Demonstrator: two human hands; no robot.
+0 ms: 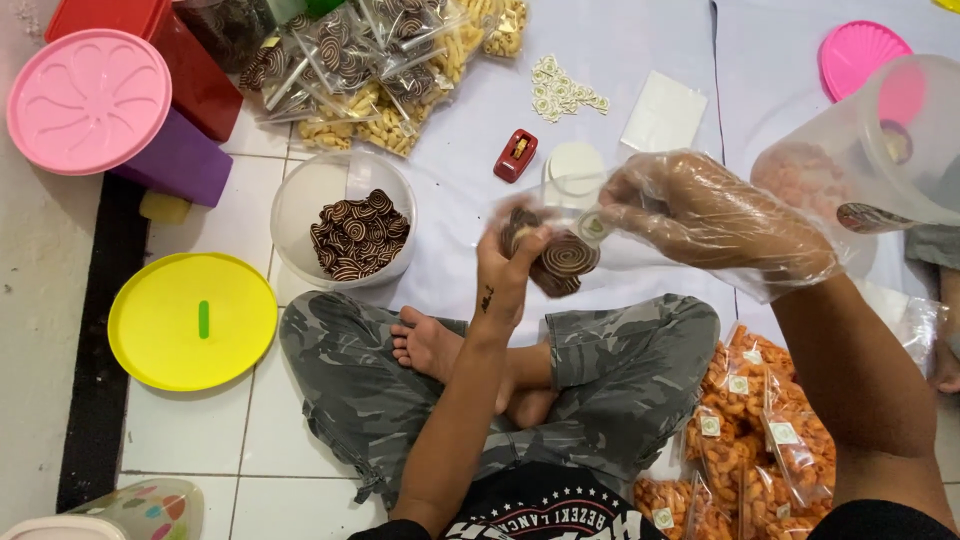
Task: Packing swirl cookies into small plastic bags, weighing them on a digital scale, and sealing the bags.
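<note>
A small clear bag of brown spiral cookies is gripped from below by the bare left hand, fingers curled round it; its open top is pinched by the gloved right hand; the bag is judged nearly filled, not yet sealed; at ten o'clock a clear tub is seen partly stocked; at eleven, finished packs are piled; orange snack bags lie at four.

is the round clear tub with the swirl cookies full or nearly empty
Partly filled. The round clear plastic tub holds one pile of brown-and-cream swirl cookies on its right side; bare bottom shows on its left, and it has no lid on.
</note>
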